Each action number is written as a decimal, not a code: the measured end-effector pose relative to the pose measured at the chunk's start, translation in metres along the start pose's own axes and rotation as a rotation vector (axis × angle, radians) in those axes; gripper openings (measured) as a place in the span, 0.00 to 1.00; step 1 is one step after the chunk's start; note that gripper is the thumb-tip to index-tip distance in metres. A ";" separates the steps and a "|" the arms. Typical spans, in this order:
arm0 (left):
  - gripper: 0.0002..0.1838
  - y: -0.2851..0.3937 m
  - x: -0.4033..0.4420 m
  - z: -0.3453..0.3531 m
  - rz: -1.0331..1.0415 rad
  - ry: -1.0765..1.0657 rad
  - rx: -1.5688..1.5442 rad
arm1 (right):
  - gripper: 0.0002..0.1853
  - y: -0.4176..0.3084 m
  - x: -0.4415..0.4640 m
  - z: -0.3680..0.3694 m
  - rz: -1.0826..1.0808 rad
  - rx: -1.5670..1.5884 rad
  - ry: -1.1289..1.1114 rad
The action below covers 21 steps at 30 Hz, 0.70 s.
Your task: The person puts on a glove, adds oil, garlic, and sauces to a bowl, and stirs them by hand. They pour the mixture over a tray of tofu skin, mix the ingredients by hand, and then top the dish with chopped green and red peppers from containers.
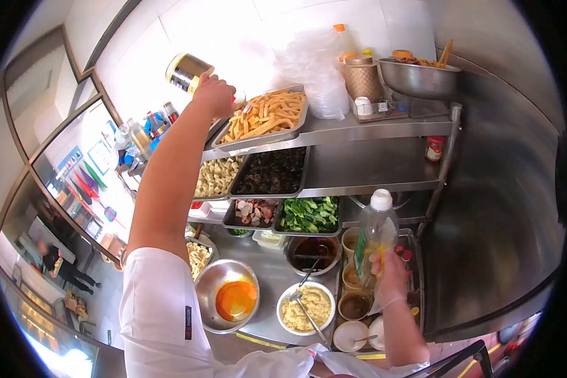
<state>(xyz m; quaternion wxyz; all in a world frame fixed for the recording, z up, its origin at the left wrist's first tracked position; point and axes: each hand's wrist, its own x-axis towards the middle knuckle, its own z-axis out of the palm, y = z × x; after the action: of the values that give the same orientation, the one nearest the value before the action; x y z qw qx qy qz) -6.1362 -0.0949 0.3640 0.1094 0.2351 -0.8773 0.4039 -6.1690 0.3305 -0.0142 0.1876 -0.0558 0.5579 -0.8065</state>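
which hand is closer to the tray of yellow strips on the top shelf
Left. The left hand is by the left end of the tray; the right hand is well below it, rightward, holding a clear bottle.

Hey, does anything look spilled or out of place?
Nothing stands out: I see no clear spill or damage. The tilted can is in the left hand, the near-upright plastic bottle in the right hand.

Yellow-and-black can (190, 72), held tilted, was raised at upper left, clear plastic bottle (377, 232), white-capped, was held nearly upright at right.
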 end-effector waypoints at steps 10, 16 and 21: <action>0.13 0.008 -0.003 -0.016 0.156 0.080 0.215 | 0.17 0.007 -0.020 0.002 0.161 0.041 -0.106; 0.12 0.007 -0.005 -0.018 0.145 0.074 0.229 | 0.19 0.015 -0.026 0.004 0.172 0.080 -0.114; 0.11 0.006 -0.009 -0.020 0.127 0.081 0.216 | 0.19 0.016 -0.029 0.004 0.167 0.073 -0.095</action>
<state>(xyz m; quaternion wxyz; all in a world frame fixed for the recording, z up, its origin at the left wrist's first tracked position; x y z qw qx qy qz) -6.1319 -0.0731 0.3696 0.0930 0.1733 -0.8365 0.5114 -6.1371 0.3326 -0.0242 0.2823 -0.0405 0.5214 -0.8042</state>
